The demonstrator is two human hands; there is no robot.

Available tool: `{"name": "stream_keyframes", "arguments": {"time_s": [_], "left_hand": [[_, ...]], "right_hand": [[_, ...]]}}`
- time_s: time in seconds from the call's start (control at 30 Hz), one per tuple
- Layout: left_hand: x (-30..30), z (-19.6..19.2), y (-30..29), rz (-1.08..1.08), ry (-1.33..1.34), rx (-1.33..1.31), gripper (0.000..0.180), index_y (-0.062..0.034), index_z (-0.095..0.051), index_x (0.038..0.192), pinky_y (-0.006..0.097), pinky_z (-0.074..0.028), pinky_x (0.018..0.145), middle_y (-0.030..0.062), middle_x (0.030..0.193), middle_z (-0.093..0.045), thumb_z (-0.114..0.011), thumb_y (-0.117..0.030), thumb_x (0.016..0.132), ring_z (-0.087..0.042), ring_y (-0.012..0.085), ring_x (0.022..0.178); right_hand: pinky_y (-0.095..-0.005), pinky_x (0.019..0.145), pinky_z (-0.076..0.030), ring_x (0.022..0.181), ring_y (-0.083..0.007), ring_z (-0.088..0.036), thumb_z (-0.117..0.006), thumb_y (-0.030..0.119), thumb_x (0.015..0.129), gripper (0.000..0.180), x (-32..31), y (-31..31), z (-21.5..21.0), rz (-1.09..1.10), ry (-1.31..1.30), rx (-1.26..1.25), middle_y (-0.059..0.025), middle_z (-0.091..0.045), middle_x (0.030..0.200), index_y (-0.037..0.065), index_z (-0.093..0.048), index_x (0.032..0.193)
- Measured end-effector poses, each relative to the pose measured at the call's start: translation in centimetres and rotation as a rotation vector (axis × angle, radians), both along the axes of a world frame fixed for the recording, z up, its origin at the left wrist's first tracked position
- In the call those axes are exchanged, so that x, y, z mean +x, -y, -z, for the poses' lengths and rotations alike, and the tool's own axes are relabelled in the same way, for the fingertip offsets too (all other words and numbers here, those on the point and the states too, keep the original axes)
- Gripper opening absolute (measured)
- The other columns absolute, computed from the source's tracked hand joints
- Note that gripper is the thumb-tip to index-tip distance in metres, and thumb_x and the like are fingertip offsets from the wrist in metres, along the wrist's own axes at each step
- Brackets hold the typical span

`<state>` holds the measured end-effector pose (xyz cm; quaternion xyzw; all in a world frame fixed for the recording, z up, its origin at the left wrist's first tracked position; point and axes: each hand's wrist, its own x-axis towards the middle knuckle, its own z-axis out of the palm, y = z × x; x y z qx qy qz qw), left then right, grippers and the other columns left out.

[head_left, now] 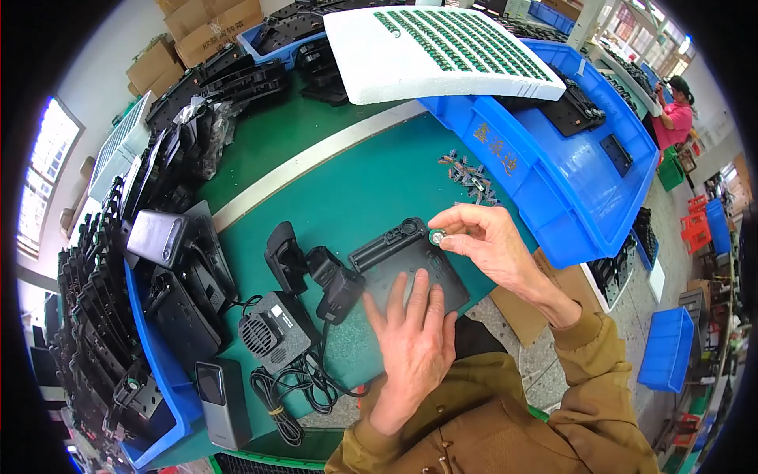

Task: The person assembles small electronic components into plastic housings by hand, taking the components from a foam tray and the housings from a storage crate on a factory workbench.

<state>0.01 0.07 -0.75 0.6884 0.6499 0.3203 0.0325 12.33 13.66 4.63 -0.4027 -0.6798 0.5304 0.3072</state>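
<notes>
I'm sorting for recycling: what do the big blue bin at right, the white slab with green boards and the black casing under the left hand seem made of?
Blue bin: probably moulded plastic, semi-gloss; even colour, soft highlights.
White slab: likely foam, matt, thick with rounded corners.
Black casing: looks like satin hard plastic, with moulded recesses, though painted metal isn't ruled out.
</notes>
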Motion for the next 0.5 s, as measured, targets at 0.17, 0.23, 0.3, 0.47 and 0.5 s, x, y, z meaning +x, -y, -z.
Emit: {"name": "stream_keyframes", "arguments": {"time_s": [0.17, 0.23, 0.3, 0.47, 0.5], "left_hand": [[0.0, 0.0, 0.2, -0.012, -0.004, -0.002, 0.041, -0.0041, -0.066, 0.117, 0.070, -0.023, 0.108, 0.0125, 0.137, -0.055, -0.074, -0.020, 0.080, -0.047, 0.0355, 0.130], [0.0, 0.0, 0.2, -0.006, 0.000, -0.001, 0.041, -0.0040, -0.066, 0.117, 0.070, -0.023, 0.107, 0.0128, 0.137, -0.056, -0.074, -0.020, 0.080, -0.047, 0.0357, 0.130], [0.0, -0.1, 0.2, -0.007, -0.003, -0.005, 0.041, -0.0041, -0.066, 0.117, 0.070, -0.023, 0.107, 0.0128, 0.137, -0.056, -0.074, -0.020, 0.080, -0.047, 0.0358, 0.130], [0.0, -0.3, 0.0, -0.008, 0.002, -0.018, 0.041, -0.0041, -0.066, 0.116, 0.070, -0.023, 0.107, 0.0130, 0.137, -0.056, -0.074, -0.020, 0.080, -0.047, 0.0358, 0.130], [0.0, -0.2, 0.0, -0.007, 0.002, -0.017, 0.040, -0.0040, -0.067, 0.116, 0.070, -0.023, 0.108, 0.0130, 0.137, -0.056, -0.074, -0.020, 0.080, -0.047, 0.0357, 0.130]], "right_hand": [[-0.0289, 0.073, -0.053, 0.079, -0.0119, -0.064, -0.072, 0.001, 0.083, 0.021, -0.6, -1.4, 1.3, -0.015, 0.033, 0.098, -0.0080, -0.071, 0.091, -0.002, -0.072, 0.103], [-0.0287, 0.073, -0.053, 0.078, -0.0120, -0.062, -0.072, 0.000, 0.082, 0.021, -0.9, -1.8, 1.6, -0.020, 0.042, 0.131, -0.0079, -0.070, 0.091, -0.002, -0.072, 0.103], [-0.0284, 0.072, -0.053, 0.076, -0.0121, -0.061, -0.073, 0.000, 0.081, 0.021, -1.2, -2.2, 1.8, -0.023, 0.053, 0.163, -0.0077, -0.069, 0.091, -0.001, -0.073, 0.102], [-0.0281, 0.068, -0.052, 0.071, -0.0116, -0.058, -0.075, 0.002, 0.078, 0.025, -2.0, -2.8, 2.1, -0.037, 0.072, 0.142, -0.0071, -0.065, 0.088, -0.001, -0.073, 0.103], [-0.0281, 0.068, -0.052, 0.071, -0.0116, -0.058, -0.075, 0.002, 0.078, 0.025, -2.2, -2.8, 2.2, -0.039, 0.072, 0.139, -0.0071, -0.065, 0.088, -0.001, -0.073, 0.103]]}}
